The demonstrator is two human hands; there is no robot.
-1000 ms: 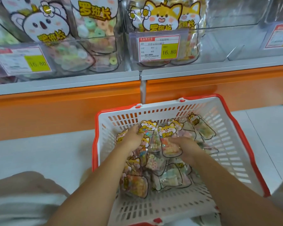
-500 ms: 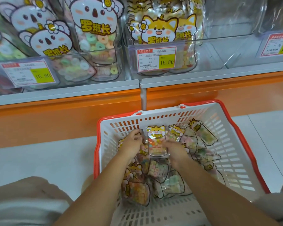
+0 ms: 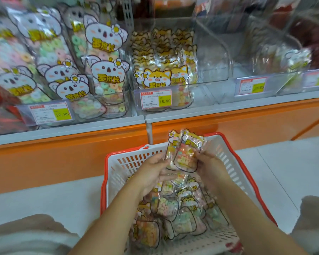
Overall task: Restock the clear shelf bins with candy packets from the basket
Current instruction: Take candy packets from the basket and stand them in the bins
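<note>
2 fox-faced clear candy packets (image 3: 184,153), pastel sweets inside, left hand (image 3: 151,173) and right hand (image 3: 210,168) gripping them, above white basket (image 3: 122,162)

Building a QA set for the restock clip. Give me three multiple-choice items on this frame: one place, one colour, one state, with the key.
1. Where are the two candy packets that are in hand?
A. inside a shelf bin
B. held up above the basket
C. flat on the floor

2. What colour is the basket's rim?
A. red
B. blue
C. green

3. What are the hands doing?
A. both hang idle
B. only one grips a packet
C. the left hand and the right hand both grip the packets

Key:
1 B, the packets stand over the basket's far wall, in front of the orange shelf base.
2 A, a red edge runs round the white lattice walls.
3 C, fingers of each hand curl on the packets' sides.
</note>
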